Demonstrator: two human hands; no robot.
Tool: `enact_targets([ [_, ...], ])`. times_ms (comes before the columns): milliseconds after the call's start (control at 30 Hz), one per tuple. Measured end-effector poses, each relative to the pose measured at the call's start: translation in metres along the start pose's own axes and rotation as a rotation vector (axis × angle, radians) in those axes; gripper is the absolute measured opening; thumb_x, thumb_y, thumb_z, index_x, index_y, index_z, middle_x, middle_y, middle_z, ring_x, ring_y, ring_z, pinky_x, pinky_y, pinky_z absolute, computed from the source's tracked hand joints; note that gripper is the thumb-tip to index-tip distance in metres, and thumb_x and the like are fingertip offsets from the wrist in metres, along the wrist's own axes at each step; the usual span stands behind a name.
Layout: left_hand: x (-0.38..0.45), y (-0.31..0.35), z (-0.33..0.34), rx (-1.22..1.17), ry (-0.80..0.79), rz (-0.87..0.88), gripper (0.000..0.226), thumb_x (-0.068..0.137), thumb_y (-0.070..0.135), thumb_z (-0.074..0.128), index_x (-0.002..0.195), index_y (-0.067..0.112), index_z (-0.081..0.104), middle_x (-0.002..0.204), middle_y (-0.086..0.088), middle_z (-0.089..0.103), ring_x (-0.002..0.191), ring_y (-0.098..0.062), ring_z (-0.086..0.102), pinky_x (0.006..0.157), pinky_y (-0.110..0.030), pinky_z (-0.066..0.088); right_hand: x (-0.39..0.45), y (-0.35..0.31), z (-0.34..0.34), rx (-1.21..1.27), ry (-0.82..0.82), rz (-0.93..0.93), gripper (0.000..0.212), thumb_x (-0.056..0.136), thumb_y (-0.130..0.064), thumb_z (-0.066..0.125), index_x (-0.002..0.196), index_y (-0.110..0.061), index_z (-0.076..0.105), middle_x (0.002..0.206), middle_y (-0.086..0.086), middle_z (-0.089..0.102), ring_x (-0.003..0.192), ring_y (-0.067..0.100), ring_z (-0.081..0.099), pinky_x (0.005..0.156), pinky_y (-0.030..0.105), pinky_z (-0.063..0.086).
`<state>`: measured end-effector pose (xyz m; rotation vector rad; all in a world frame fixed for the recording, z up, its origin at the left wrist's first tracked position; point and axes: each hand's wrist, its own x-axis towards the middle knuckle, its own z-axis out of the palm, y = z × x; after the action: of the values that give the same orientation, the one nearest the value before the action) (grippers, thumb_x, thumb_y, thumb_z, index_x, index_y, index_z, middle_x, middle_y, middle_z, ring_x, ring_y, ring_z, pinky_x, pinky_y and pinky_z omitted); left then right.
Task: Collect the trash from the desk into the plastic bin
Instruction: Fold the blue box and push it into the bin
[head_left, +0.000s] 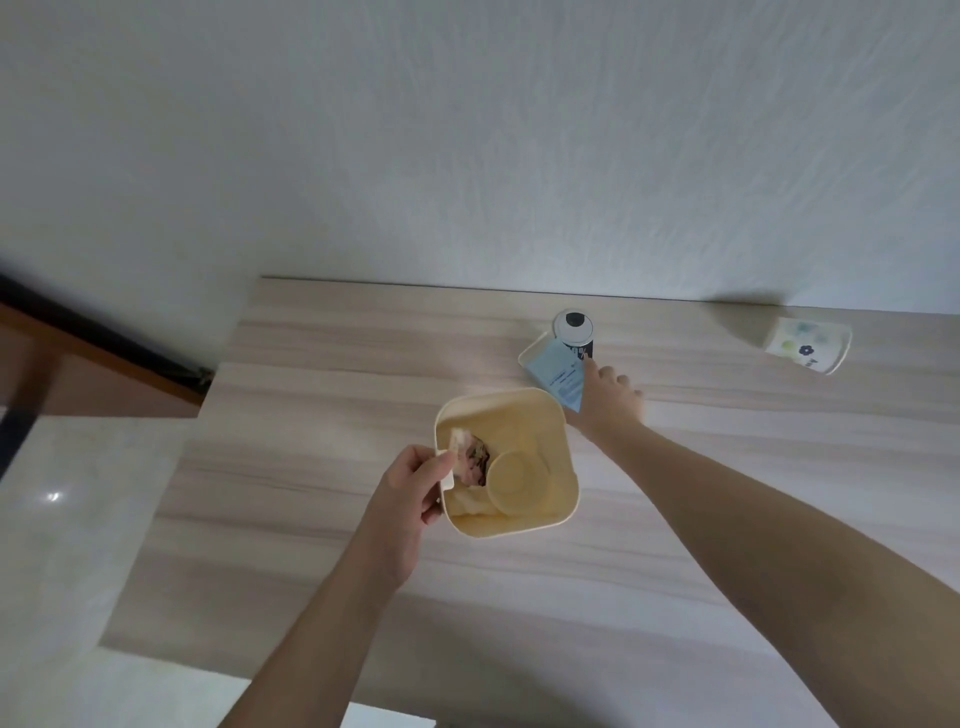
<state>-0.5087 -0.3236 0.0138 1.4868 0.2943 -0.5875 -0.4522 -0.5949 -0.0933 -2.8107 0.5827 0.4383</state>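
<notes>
A cream plastic bin (558, 447) stands in the middle of the wooden desk (322, 545), with crumpled wrappers and a round cream lid lying inside. My left hand (410, 488) grips the bin's near-left rim. Beyond the bin, my right hand (615, 402) pinches the corner of a light blue packet (556, 371). The packet leans against a dark can with a white top (574, 327). A paper cup with a flower print (808, 344) lies on its side at the far right.
The desk's back edge meets a white wall. To the left lie pale floor tiles (57, 519) and a dark doorframe strip (93, 338).
</notes>
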Motion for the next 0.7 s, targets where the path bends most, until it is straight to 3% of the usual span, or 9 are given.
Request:
enact_targets([
  [167,-0.014,-0.006,-0.005,0.0,0.014,0.0,0.03,0.065,0.04,0.072,0.069,0.018,0.051,0.052,0.007,0.041,0.048,-0.009,0.034,0.046,-0.021,0.032,-0.014,0.007,-0.01,0.182,0.044,0.033,0.083,0.073,-0.048,0.067,0.139,-0.018,0.026,0.117,0.01,0.051,0.104,0.031,0.052,0.068,0.036,0.041],
  [333,-0.025,-0.01,-0.001,-0.014,0.032,0.001,0.033,0.063,0.04,0.073,0.072,0.017,0.051,0.052,0.007,0.04,0.048,-0.009,0.033,0.047,-0.023,0.03,-0.046,0.003,-0.047,0.618,0.274,0.077,0.091,0.075,-0.045,0.068,0.146,-0.03,0.014,0.134,0.011,0.044,0.114,0.034,0.051,0.077,0.041,0.045],
  [433,-0.027,-0.01,0.003,-0.053,0.027,0.011,0.028,0.067,0.033,0.071,0.071,0.017,0.048,0.052,0.008,0.037,0.048,-0.009,0.03,0.05,-0.026,0.025,-0.079,0.002,-0.076,0.86,0.383,-0.03,0.097,0.073,-0.047,0.072,0.148,-0.032,0.013,0.142,0.006,0.042,0.12,0.025,0.051,0.086,0.04,0.051],
  [500,-0.028,-0.012,0.004,-0.061,0.011,0.018,0.025,0.072,0.029,0.068,0.072,0.016,0.048,0.051,0.009,0.037,0.048,-0.008,0.03,0.049,-0.026,0.024,-0.106,0.002,-0.096,0.996,0.447,-0.074,0.094,0.071,-0.05,0.072,0.146,-0.035,0.016,0.133,-0.003,0.049,0.113,0.012,0.054,0.081,0.027,0.05],
  [567,-0.031,-0.011,0.001,-0.059,-0.02,0.038,0.024,0.073,0.029,0.066,0.073,0.015,0.047,0.051,0.01,0.037,0.048,-0.008,0.03,0.047,-0.024,0.026,-0.134,0.001,-0.114,1.053,0.518,-0.063,0.09,0.072,-0.054,0.071,0.145,-0.037,0.02,0.123,-0.012,0.052,0.109,0.001,0.052,0.079,0.012,0.04],
  [700,-0.039,-0.006,-0.008,-0.04,-0.052,0.058,0.023,0.076,0.027,0.068,0.076,0.013,0.05,0.052,0.008,0.039,0.047,-0.008,0.031,0.048,-0.025,0.026,-0.186,-0.014,-0.136,1.09,0.517,-0.131,0.083,0.071,-0.057,0.071,0.14,-0.045,0.026,0.123,-0.021,0.055,0.113,-0.006,0.051,0.085,0.019,0.04],
])
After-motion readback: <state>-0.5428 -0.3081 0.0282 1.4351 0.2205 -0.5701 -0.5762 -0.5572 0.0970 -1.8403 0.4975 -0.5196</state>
